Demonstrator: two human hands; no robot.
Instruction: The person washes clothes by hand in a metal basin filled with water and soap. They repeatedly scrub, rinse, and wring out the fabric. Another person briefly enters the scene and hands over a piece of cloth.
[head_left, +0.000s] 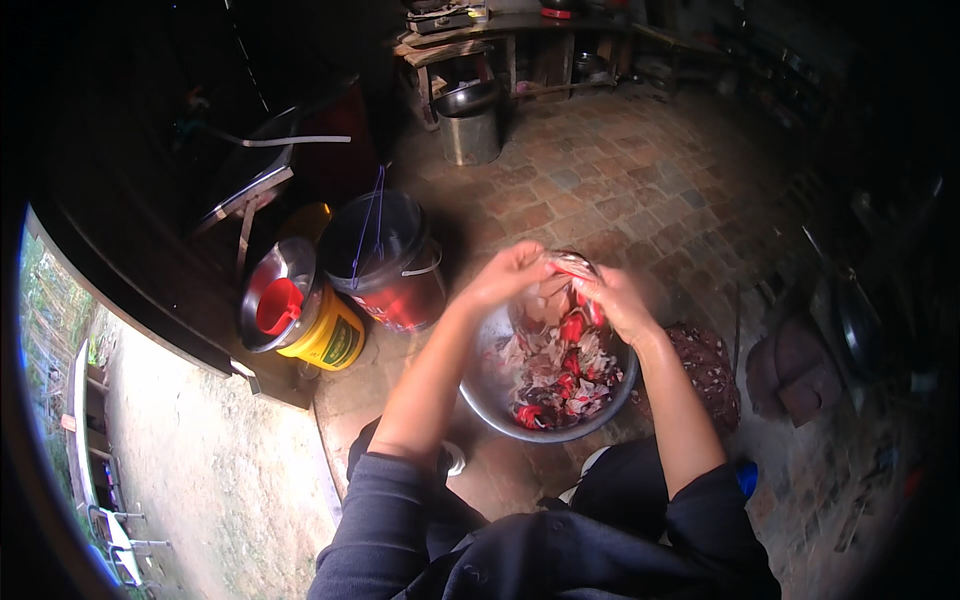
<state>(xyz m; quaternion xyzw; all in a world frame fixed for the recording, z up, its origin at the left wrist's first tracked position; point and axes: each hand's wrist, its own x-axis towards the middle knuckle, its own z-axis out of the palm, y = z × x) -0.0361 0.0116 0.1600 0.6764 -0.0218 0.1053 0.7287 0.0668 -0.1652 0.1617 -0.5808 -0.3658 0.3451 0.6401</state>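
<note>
A wide metal basin (480, 405) sits on the floor before me, with a pile of wet patterned cloth (570, 367) in red, pink and dark tones inside. My left hand (521, 270) and my right hand (619, 300) are close together above the basin's far side. Both grip a bunched upper part of the cloth (574, 264), and a length of it hangs down between them towards the pile. Some of the fingers are blurred or hidden by the fabric.
To the left stand a dark bucket (397, 292) with a purple cord and a yellow bucket (330, 330); a metal bowl (259, 345) holding a red dipper (279, 306) rests on the yellow one. A metal pot (470, 139) stands by the far wooden table. Dark cloth (705, 375) lies right of the basin.
</note>
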